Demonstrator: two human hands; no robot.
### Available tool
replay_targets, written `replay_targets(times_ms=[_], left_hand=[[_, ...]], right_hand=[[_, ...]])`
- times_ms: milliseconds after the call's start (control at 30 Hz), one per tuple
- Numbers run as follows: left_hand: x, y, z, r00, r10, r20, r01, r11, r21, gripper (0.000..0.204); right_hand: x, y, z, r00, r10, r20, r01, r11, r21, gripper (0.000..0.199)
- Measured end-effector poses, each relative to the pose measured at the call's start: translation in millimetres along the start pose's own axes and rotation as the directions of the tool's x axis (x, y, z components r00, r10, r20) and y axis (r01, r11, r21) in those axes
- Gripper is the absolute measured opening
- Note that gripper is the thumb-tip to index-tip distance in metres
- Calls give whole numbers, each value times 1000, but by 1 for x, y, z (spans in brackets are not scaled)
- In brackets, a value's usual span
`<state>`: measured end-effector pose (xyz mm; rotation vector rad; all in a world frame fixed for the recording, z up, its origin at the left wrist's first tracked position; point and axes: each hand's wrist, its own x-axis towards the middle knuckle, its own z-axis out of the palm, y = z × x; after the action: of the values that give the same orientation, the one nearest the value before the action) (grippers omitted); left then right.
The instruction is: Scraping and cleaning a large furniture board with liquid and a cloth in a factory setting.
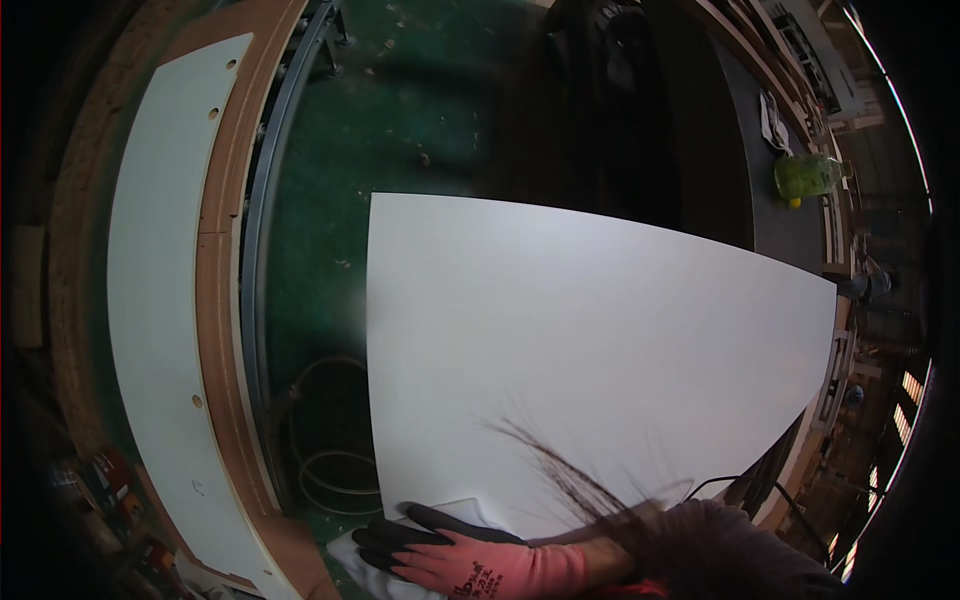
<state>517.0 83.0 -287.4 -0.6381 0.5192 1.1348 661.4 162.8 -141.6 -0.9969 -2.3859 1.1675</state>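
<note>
Grip (450,562) overlies cloth (354,566) at lower left of white panel (590,340); whether clamped, I cannot tell.

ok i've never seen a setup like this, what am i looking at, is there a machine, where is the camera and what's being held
There's no robot here: a person is working by hand. The single picture comes from a wide fisheye camera on their head, looking down, so straight edges look curved. The right hand, in a pink-and-black glove, lies with fingers stretched over a pale cloth at the near left corner of a large white panel; I can't tell whether it grips the cloth. The left hand isn't in view. To the left, a long pale panel with round holes lies on brown board. At the right, a greenish bottle sits on a dark surface.
</note>
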Motion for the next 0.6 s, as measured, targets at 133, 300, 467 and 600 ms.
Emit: replay_targets(times_ms=[133,300,467,600], left_hand=[[0,-4,2,1000,6,9,-6,1000,2,65],[-11,-11,12,999,30,35,-30,1000,0,64],[-45,-18,9,996,81,32,-81,997,-8,64],[-80,-5,21,986,95,-139,-115,983,-143,56]], right_hand=[[-15,10,16,981,17,192,-1,997,-83,60],[36,79,-70,975,57,-215,-136,917,-376,53],[88,145,-138,895,137,-425,-381,732,-565,54],[84,94,-109,873,68,-482,-326,818,-474,49]])
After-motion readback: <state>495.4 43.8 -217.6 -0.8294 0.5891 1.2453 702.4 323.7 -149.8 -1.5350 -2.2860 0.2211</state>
